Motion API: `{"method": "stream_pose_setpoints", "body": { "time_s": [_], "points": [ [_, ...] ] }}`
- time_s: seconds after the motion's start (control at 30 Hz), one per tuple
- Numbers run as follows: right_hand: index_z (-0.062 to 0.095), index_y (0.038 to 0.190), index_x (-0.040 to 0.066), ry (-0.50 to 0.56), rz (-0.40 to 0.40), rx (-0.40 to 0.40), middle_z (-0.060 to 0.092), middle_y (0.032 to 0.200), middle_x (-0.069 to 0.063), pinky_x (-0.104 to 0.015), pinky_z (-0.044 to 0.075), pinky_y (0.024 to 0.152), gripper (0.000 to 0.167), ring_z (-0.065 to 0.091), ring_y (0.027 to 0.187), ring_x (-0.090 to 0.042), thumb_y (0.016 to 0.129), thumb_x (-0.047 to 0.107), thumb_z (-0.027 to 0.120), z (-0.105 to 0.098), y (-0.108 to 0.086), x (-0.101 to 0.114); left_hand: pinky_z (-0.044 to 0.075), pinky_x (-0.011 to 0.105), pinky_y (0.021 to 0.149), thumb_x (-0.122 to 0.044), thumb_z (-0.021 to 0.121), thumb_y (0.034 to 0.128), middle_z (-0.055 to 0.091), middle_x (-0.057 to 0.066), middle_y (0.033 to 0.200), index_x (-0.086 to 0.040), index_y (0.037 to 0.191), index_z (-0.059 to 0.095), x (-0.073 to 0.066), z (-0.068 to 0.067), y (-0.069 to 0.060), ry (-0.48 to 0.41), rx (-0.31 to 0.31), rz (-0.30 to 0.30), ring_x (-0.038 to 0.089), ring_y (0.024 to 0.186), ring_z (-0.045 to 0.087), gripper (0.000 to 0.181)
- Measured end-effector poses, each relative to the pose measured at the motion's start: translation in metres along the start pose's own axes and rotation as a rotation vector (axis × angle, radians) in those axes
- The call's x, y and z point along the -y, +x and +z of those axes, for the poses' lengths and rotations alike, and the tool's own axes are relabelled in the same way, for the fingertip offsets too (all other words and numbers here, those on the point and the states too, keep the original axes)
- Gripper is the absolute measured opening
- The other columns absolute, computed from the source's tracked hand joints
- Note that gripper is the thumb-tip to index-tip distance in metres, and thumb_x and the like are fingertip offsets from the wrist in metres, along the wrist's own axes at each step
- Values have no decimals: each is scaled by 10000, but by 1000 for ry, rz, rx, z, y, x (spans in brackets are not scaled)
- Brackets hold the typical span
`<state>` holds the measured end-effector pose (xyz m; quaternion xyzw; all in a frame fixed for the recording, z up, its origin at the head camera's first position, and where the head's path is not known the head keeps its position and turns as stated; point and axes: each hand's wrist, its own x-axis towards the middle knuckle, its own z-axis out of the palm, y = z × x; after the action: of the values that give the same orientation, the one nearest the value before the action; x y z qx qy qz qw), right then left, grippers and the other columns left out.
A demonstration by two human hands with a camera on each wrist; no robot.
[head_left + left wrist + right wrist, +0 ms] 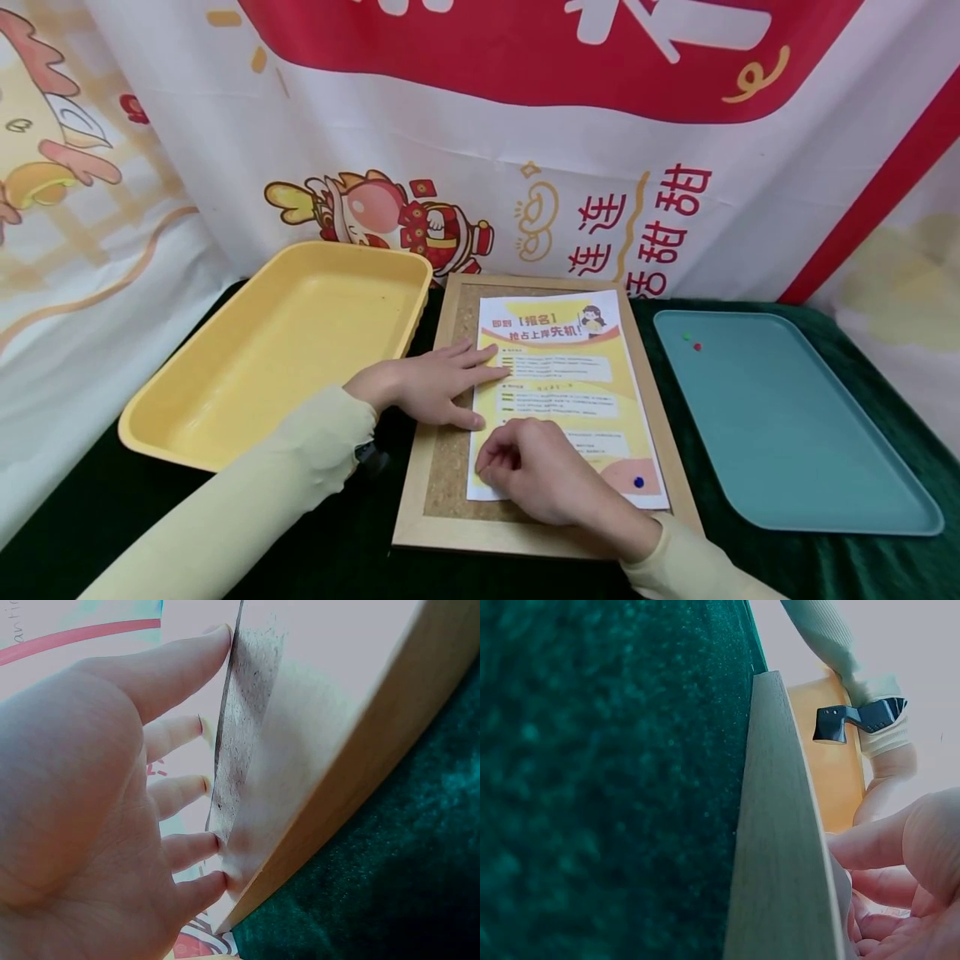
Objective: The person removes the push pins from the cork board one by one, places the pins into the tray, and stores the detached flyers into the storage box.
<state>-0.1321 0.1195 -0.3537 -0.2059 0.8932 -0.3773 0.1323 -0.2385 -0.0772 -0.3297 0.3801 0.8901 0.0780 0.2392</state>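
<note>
A printed poster (562,392) lies on a wood-framed cork board (450,467). One blue pushpin (639,482) stands in its lower right corner. My left hand (438,385), fingers spread and straight, rests over the poster's left edge; in the left wrist view the left hand (97,795) reaches past the frame (330,735). Near the poster's lower left corner is my right hand (536,471), thumb and fingers curled together; whatever is between them is hidden. The right wrist view shows the right hand (907,877) with curled fingers close beside the frame (780,825).
Left of the board stands a yellow tray (277,350). On the right lies a blue-green tray (802,433) with a green pin (686,337) and a red pin (698,347). Dark green cloth (360,533) covers the table; a printed cloth (465,142) hangs behind.
</note>
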Motion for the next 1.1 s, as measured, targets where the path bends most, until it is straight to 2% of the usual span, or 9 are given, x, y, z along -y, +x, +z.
{"method": "stream_pose_setpoints", "body": {
  "time_s": [0.43,0.6,0.77,0.9,1.1],
  "points": [
    [739,881,162,115,9,87,668,790,53,-221,474,667,140,613,738,-108,970,60,700,-10,-1,-2,94,571,1353,-521,624,1042,72,50,1812,-288,1702,277,0,1,1,11,10,-9,389,1675,-20,782],
    [728,907,170,115,41,50,681,838,44,-230,488,715,116,623,791,-117,984,87,705,-17,0,-3,94,576,1352,-525,624,1041,66,49,1812,-285,1702,279,-1,0,1,6,10,-8,386,1675,-28,783],
    [746,941,131,119,56,-10,704,866,38,-237,506,739,63,636,810,-124,999,116,726,-23,0,-4,94,578,1351,-524,626,1040,68,50,1812,-283,1702,279,-2,-1,2,5,11,-9,390,1674,-28,785],
    [751,946,88,126,45,-37,713,867,30,-235,523,734,35,648,814,-126,980,98,746,-28,1,-6,98,573,1352,-534,627,1037,70,49,1811,-291,1702,277,-1,-1,2,12,12,-12,394,1674,-19,790],
    [761,946,103,155,69,-54,721,873,9,-239,532,739,60,649,817,-141,954,44,759,-33,2,-7,108,573,1351,-544,630,1033,71,47,1811,-300,1702,275,-1,1,2,16,11,-16,399,1673,-15,795]
  ]
}}
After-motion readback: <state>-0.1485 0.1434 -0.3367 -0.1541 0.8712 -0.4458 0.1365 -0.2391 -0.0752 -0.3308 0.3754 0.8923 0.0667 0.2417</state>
